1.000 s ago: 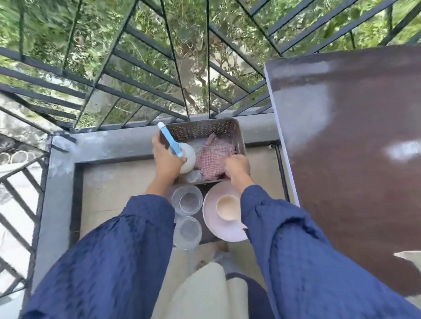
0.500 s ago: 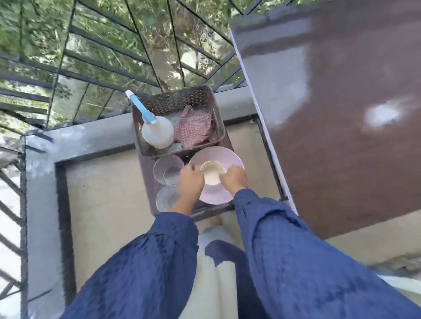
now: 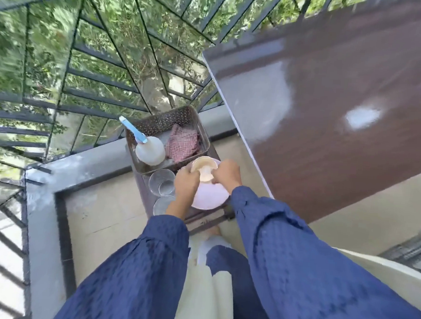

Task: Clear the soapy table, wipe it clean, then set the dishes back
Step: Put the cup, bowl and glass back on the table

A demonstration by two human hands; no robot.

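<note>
Left hand and right hand grip the rim of a smooth round pink plate — glossy cream cup on it.

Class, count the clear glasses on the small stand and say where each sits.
2. One glass stands beside the basket, left of the pink plate. The other glass sits nearer the person, partly covered by the left forearm. More may hide beneath the arms.
</note>
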